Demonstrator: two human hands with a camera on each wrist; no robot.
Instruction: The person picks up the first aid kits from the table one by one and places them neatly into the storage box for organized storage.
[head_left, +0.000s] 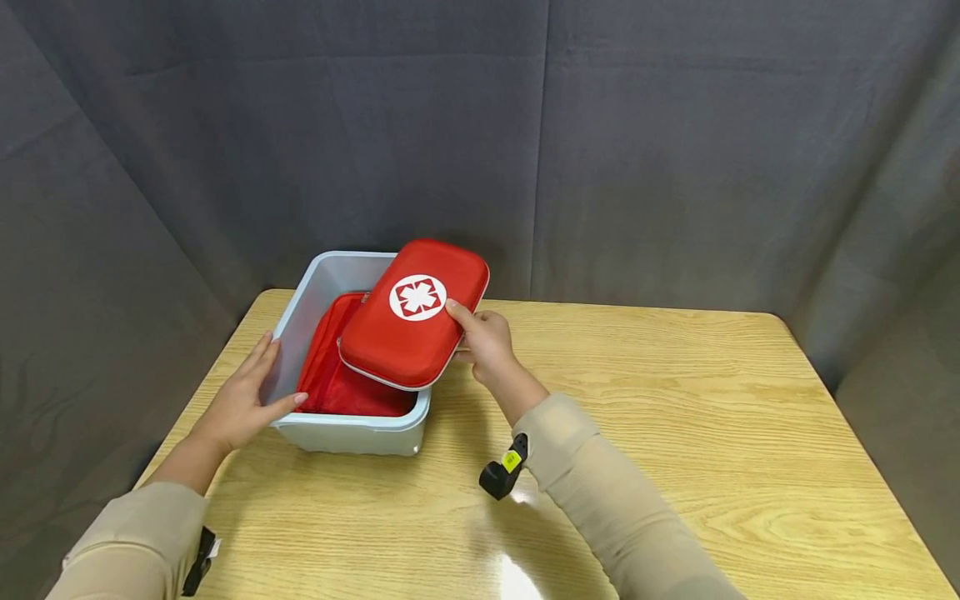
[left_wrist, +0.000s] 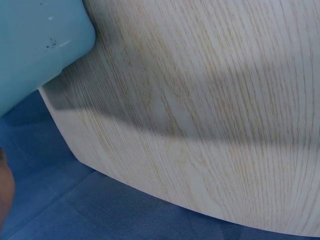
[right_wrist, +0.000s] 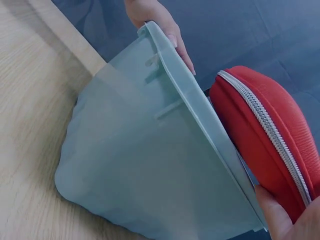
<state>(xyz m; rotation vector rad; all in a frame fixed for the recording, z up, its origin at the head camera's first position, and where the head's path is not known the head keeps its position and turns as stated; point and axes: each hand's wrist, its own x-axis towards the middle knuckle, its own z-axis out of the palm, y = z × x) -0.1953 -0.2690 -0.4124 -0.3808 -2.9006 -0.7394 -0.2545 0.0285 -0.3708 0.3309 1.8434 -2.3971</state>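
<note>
My right hand point(head_left: 486, 337) grips a red zippered first-aid case point(head_left: 442, 258) by its right edge, thumb on top beside the white cross emblem. The case is tilted over the right part of a light blue plastic bin point(head_left: 348, 433). Its silver zipper shows in the right wrist view, where the case point(right_wrist: 262, 130) is just beyond the bin's rim. At the bin's near left corner, my left hand point(head_left: 240, 404) rests with fairly straight fingers along the side and the thumb over the front rim. Inside the bin lies a red fabric item point(head_left: 356, 400), partly hidden under the case.
The bin stands on the left part of a wooden table point(head_left: 637, 392), near its left edge. Grey curtains point(head_left: 450, 142) hang behind and at the sides. Bare tabletop extends to the right of the bin.
</note>
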